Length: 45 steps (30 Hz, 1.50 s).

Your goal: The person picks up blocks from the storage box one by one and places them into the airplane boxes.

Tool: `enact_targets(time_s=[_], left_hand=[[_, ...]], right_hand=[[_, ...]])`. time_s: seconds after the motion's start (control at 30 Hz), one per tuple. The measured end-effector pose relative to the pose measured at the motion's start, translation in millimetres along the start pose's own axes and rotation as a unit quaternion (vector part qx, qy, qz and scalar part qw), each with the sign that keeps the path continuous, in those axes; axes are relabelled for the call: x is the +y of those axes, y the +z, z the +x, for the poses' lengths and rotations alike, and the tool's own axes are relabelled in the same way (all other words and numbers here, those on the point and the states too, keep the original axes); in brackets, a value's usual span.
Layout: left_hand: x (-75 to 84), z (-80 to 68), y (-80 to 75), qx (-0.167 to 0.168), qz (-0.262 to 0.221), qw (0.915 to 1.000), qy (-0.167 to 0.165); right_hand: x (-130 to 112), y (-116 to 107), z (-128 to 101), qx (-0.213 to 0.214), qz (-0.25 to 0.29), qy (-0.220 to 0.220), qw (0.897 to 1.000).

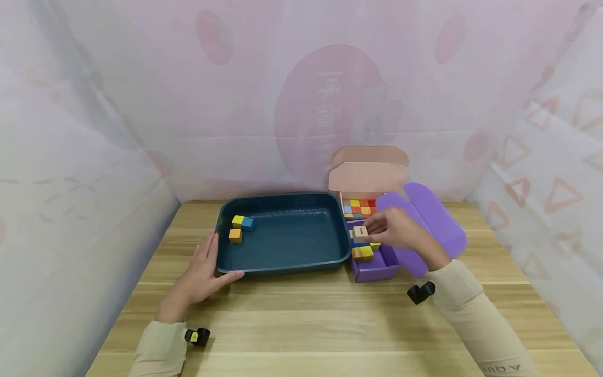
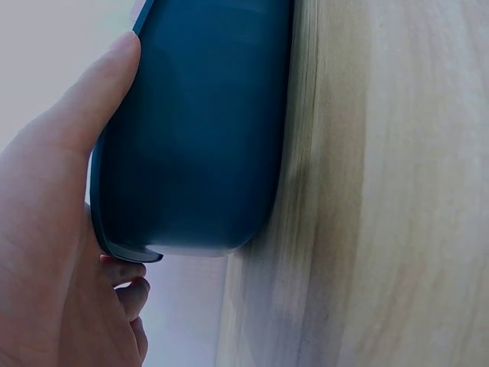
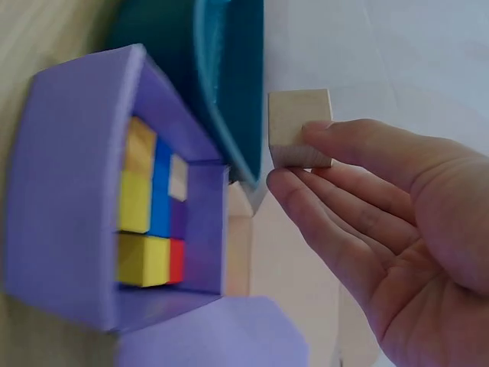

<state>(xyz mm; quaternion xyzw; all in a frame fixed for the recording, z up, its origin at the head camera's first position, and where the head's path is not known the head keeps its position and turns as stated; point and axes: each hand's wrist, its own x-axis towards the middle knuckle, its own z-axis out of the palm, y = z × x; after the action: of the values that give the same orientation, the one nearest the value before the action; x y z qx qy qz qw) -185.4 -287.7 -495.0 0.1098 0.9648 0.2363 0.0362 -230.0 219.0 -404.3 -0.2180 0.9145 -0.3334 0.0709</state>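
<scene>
The right hand [image 1: 400, 230] pinches a pale, unpainted wooden cube [image 1: 360, 233] between thumb and fingertips, held in the air above the open purple cardboard box [image 1: 374, 267], just off the tray's 3 o'clock rim. The right wrist view shows the cube [image 3: 299, 128] gripped only by one corner region, the other fingers loosely spread beneath it. The left hand [image 1: 202, 272] lies open and flat against the 8 o'clock corner of the dark blue rectangular plastic tray [image 1: 282, 264], thumb along the near rim, fingers along the left wall, steadying it on the light wooden tabletop [image 1: 301, 324].

Inside the tray, at about 10 o'clock, sit three small cubes close together: a yellow one [image 1: 238, 221], a blue one [image 1: 248, 224] touching it and an orange one [image 1: 235, 235] just in front. More coloured cubes remain in the purple box, and a pink box [image 1: 367, 175] at 1 o'clock holds a checkered grid of them.

The grip looks shallow, so the cube could slip and drop back into the box or bounce off the tray's rim onto the tabletop. A knock from the wrist might also nudge the light box.

The pink backdrop bears faint mirrored characters I cannot read; the right sleeve shows partial letters, too cut off to make out.
</scene>
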Motion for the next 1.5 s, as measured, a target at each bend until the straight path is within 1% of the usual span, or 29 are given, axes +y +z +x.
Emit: enact_targets(time_s=[0.2, 0.4, 0.6, 0.83, 0.87, 1.07, 1.13, 1.23, 1.37, 1.5], left_hand=[[-2.4, -1.1, 0.4, 0.002, -0.003, 1.0000, -0.002], [-3.0, -1.6, 2.2, 0.006, -0.004, 1.0000, -0.002], [-1.5, -0.2, 3.3, 0.002, -0.007, 1.0000, -0.003], [-0.2, 1.3, 1.4, 0.007, 0.001, 1.0000, -0.004], [-0.1, 1.3, 1.2, 0.008, 0.001, 1.0000, -0.004], [-0.9, 0.1, 2.4, 0.006, 0.005, 1.0000, -0.005], [-1.0, -0.1, 3.0, 0.005, 0.000, 1.0000, -0.004], [-0.6, -0.4, 3.3, 0.005, -0.009, 0.9999, -0.004], [-1.0, -0.5, 3.7, 0.007, -0.008, 0.9999, -0.003], [-1.3, -0.9, 2.6, 0.007, -0.006, 1.0000, -0.002]], right_hand=[[15.8, 15.6, -11.5, -0.021, 0.012, 0.005, 1.000], [25.5, 29.9, -14.5, -0.035, 0.023, 0.005, 0.999], [33.6, 36.6, -14.5, -0.049, 0.023, 0.015, 0.998], [32.5, 39.6, -9.3, -0.062, 0.013, 0.040, 0.997], [32.2, 40.0, -8.1, -0.064, 0.011, 0.039, 0.997], [31.1, 46.1, -1.5, -0.071, -0.017, 0.065, 0.995], [29.8, 48.7, 0.0, -0.069, -0.027, 0.080, 0.994], [26.2, 51.4, 1.2, -0.064, -0.045, 0.087, 0.993], [21.5, 52.8, 1.8, -0.057, -0.066, 0.096, 0.992], [20.2, 56.2, 4.0, -0.056, -0.088, 0.117, 0.988]])
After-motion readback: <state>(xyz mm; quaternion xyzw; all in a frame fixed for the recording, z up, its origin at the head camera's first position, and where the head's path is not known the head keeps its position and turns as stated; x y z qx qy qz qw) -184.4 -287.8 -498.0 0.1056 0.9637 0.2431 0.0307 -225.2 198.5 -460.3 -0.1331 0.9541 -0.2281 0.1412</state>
